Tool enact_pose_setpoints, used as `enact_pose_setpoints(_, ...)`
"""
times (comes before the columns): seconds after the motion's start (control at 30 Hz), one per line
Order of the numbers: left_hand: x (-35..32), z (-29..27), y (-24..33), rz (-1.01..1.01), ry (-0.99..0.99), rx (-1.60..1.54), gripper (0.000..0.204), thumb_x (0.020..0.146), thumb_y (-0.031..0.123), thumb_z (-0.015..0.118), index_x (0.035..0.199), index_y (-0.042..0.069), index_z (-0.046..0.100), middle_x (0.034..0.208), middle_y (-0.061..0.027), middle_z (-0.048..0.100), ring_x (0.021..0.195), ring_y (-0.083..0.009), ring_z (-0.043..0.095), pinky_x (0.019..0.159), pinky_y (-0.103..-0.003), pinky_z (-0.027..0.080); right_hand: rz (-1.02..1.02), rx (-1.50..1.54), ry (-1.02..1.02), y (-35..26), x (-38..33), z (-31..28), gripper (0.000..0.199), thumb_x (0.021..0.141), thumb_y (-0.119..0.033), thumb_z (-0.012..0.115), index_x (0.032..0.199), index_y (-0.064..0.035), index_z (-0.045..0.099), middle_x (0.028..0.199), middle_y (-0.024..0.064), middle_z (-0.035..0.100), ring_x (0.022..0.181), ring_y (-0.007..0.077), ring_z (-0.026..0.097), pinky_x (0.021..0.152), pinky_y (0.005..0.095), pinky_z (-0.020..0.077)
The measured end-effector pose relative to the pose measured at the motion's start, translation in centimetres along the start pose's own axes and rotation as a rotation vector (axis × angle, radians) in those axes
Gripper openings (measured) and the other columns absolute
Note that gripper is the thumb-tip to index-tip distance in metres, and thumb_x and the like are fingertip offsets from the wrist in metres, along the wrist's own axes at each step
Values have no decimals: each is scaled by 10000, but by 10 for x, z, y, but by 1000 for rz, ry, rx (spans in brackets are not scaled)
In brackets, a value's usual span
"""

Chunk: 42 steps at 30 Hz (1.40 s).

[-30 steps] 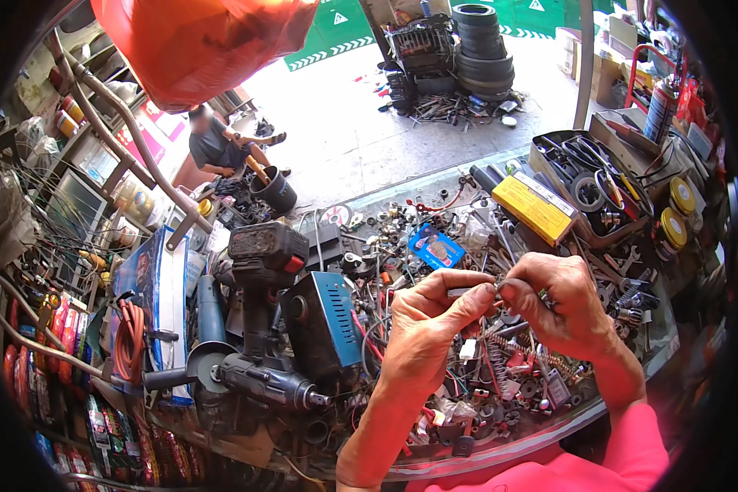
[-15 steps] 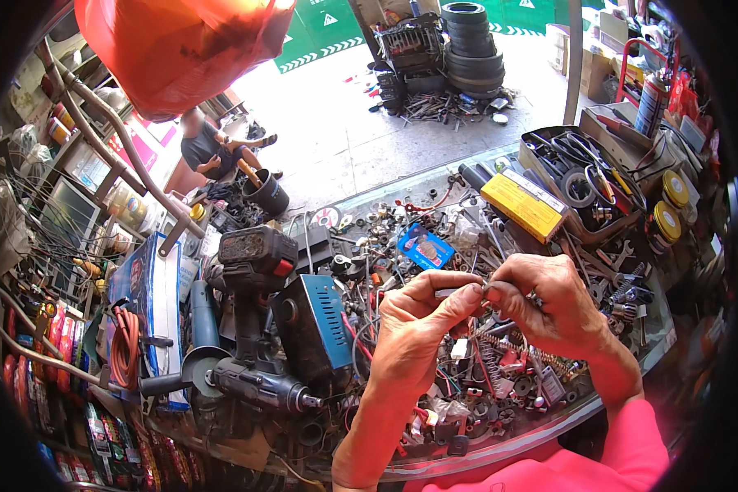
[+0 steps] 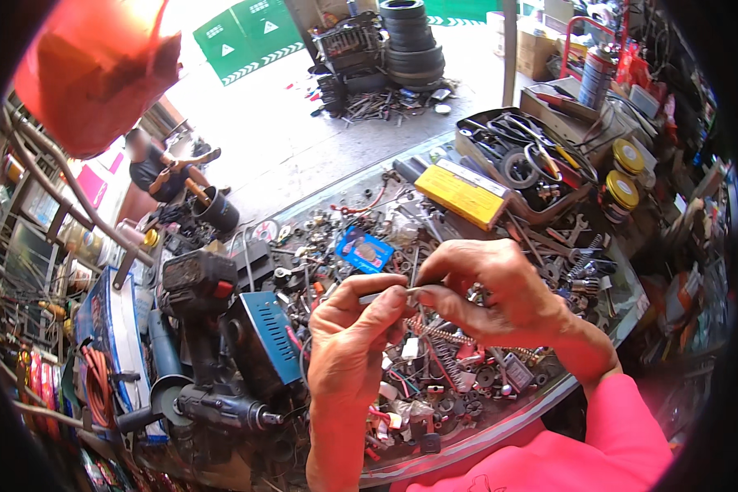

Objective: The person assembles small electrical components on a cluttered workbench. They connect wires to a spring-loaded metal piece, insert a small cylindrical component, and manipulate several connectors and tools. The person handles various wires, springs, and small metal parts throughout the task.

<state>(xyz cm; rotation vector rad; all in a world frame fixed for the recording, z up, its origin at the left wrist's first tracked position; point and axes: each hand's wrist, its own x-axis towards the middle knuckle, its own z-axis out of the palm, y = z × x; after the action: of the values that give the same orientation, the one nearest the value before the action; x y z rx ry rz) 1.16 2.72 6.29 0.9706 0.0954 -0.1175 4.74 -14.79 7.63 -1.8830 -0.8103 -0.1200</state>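
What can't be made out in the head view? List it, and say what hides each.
Head view: the full shape of the slim greyish piece in the bare left hand, covered by its thumb and fingers.
Head view: whether the bare right hand grips it too; the fingertips crowd together there.
Head view: the top of the orange-red plastic bag, cut off by the upper edge.

Hands (image 3: 346,328) over loose parts (image 3: 471,403) on table (image 3: 629,310), power tool (image 3: 205,344) left, jars (image 3: 621,190) right, tyres (image 3: 414,49) beyond
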Motion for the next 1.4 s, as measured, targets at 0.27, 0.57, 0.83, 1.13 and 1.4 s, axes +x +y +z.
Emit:
enact_pose_setpoints(0.27, 1, 0, -4, 48, -97, -149, 257, 881, 64, 599, 1110, -49, 574, 837, -97, 668, 672, -103, 593, 575, -221, 434, 279, 415, -53, 6, -2, -3, 267, 906, -238, 600, 962, 23, 586, 773, 41, 636, 644, 59, 603, 537, 196, 496)
enact_pose_setpoints(0.57, 4, 6, -10, 156, 66, -88, 265, 872, 93, 628, 1115, -7, 588, 823, -71, 657, 640, -91, 569, 539, -204, 419, 448, 684, -78, 9, 2, 2, 236, 925, -233, 570, 945, 0, 599, 769, 39, 640, 577, 72, 596, 506, 199, 488)
enact_pose_setpoints(0.83, 2, -2, -5, 142, 30, -23, 146, 891, 77, 585, 1011, -7, 598, 811, -102, 646, 600, -131, 550, 540, -246, 433, 417, 489, 3, 1, 0, 6, 201, 905, -184, 602, 940, 14, 609, 744, 18, 631, 646, 57, 599, 549, 191, 506)
enact_pose_setpoints(1.13, 4, -5, -6, 120, 47, 79, 149, 882, 39, 591, 1027, 9, 609, 860, -85, 659, 642, -116, 578, 553, -227, 441, 108, 114, 109, 4, -2, 11, 104, 851, -65, 624, 841, 39, 620, 647, 93, 571, 537, 104, 524, 465, 268, 399)
enact_pose_setpoints(1.4, 3, 4, -1, 117, -20, 56, 381, 911, 124, 567, 1248, -4, 443, 1190, -139, 547, 958, -176, 608, 690, -250, 492, 65, -16, 131, 1, -1, 7, 85, 822, -50, 636, 842, 32, 625, 697, 135, 602, 561, 233, 586, 507, 311, 450)
